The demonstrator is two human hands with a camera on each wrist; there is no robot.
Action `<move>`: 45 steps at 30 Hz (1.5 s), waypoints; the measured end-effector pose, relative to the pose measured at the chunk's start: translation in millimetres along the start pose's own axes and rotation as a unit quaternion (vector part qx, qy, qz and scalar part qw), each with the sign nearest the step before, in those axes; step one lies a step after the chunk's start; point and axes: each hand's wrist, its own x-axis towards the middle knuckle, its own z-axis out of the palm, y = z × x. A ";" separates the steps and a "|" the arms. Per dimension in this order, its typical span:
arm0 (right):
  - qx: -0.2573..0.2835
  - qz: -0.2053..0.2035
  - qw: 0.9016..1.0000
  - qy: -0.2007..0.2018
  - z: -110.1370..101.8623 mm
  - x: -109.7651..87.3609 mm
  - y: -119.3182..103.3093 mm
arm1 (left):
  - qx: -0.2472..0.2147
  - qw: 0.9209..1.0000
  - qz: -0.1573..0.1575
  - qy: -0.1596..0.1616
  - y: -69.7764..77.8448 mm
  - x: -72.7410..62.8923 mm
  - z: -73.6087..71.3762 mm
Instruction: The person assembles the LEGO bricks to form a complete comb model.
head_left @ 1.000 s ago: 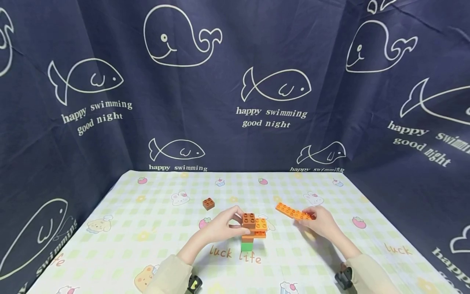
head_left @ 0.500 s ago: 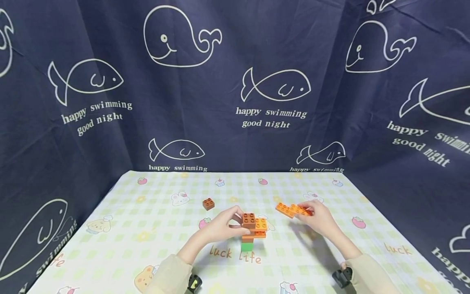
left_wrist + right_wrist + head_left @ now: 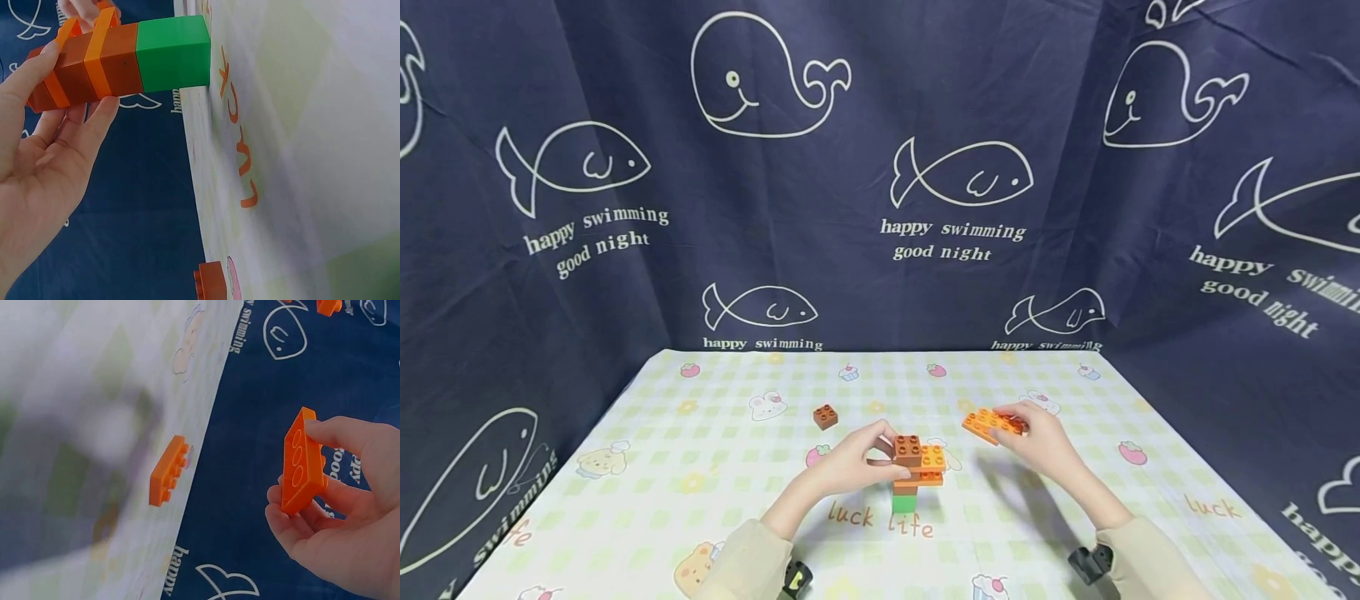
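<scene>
A tower of building bricks (image 3: 907, 451) stands upright on the table, with a green brick (image 3: 175, 53) at its base and brown bricks alternating with orange plates above. Two orange plates jut out to the tower's right. My left hand (image 3: 850, 458) grips the upper part, thumb on one side and fingertips on the other. In my right hand (image 3: 1040, 435) is an orange building plate (image 3: 302, 464), pinched between thumb and fingers and raised off the table, its hollow underside showing in the right wrist view. A second orange plate (image 3: 167, 472) lies on the cloth below it.
One loose brown brick (image 3: 825, 417) sits on the table behind and left of the tower. The table has a pale checked cloth (image 3: 647, 500) with printed pictures. A dark blue curtain (image 3: 850, 183) with white fish and whales surrounds the back and sides.
My right hand has lifted one orange plate away from the other and carried it left and slightly back, over the one lying there. My left hand and the tower have stayed put.
</scene>
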 end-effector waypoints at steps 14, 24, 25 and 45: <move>0.025 0.007 1.000 -0.012 0.0 2.1 -23.6 | -0.002 1.000 -0.001 -0.003 -0.5 -0.3 -0.2; 0.034 -0.015 0.999 -0.002 1.7 3.3 -34.3 | -0.003 1.000 -0.002 -0.005 -1.0 -0.9 -0.8; 0.033 -0.017 0.999 -0.002 1.6 3.5 -35.3 | -0.003 1.000 -0.002 -0.005 -1.1 -1.0 -0.8; 0.063 -0.065 0.996 -0.008 5.6 5.7 -54.8 | 0.002 1.000 -0.005 -0.001 -2.4 -0.5 1.0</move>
